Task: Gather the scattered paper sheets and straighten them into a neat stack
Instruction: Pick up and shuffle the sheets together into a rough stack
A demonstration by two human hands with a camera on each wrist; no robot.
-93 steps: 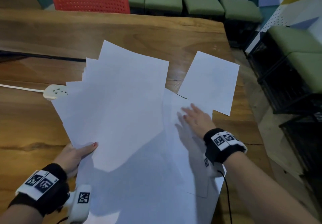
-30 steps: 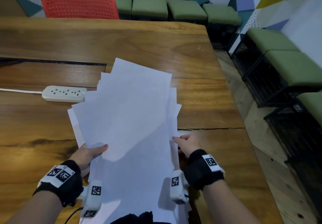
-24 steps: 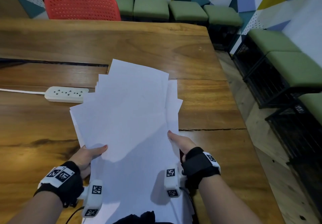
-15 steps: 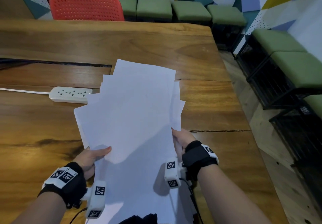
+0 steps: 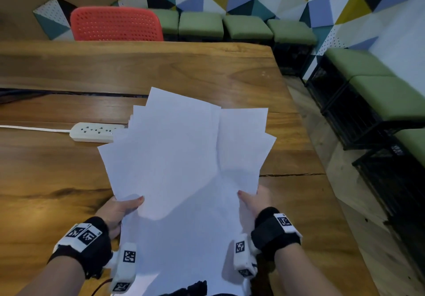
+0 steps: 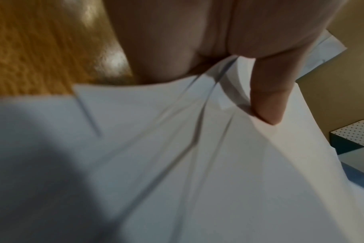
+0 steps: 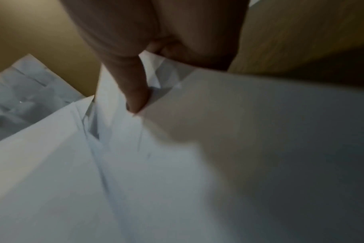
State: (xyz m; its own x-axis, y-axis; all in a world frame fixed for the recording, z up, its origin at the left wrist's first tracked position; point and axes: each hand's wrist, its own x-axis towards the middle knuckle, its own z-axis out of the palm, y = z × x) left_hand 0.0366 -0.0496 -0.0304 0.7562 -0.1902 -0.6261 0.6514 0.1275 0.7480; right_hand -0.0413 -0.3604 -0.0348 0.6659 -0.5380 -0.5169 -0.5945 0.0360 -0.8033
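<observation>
So the paper sheets [image 5: 184, 164] are all bunched into one messy fan and held up off the counter [image 5: 161, 70], toward its right edge, with the near ends running down toward the person. Corners stick out at the far end in several directions, so the edges aren't lined up at all.

The left hand [image 5: 117, 210] is clamped on the left side of the bundle: the thumb is laid flat on the top sheet, and the fingers are tucked under where they can't be seen from the head view. On the left wrist camera one of the fingers [image 6: 268, 105] is seen pressing into the paper, which is wrinkled into folds around it.

The right hand [image 5: 255, 200] is pinching the right side the same way, thumb on top. The right wrist view is blurry, but a digit can be made out pushed into the layered sheet edges.

A white power strip [image 5: 92, 132] is lying on the counter just left of the fan's far end, partly covered by it. A red chair [image 5: 115, 24] is parked at the counter's far edge, and green stools [image 5: 246, 26] are lined up along the wall.
</observation>
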